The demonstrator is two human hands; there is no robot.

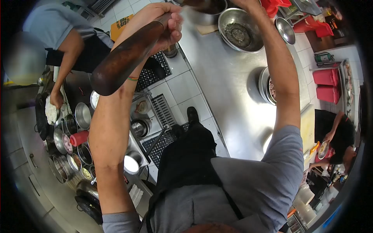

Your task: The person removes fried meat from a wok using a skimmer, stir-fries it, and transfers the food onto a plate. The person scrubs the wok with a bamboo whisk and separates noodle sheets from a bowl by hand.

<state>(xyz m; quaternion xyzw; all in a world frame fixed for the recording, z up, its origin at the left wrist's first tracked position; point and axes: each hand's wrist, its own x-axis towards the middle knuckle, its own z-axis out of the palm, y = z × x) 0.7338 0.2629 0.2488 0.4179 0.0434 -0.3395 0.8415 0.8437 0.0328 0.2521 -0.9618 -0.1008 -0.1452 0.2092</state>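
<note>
A long dark wooden pestle-like tool (126,60) slants across the upper left, its rounded end toward the camera. My left hand (171,31) is wrapped round its thinner end. At the top edge, my right hand (246,3) is partly cut off by the frame, and its fingers are hard to see. Just below that hand sits a wide metal bowl (252,40) with wet residue inside, on the steel table (217,93). A dark round vessel (211,7) lies blurred at the top, between my hands.
A smaller bowl (262,83) holds chopped food on the table. Pots and containers (82,115) crowd the left counter. One co-worker (68,39) stands at the left with a hand by a white item; another person (334,124) holds a bowl at the right.
</note>
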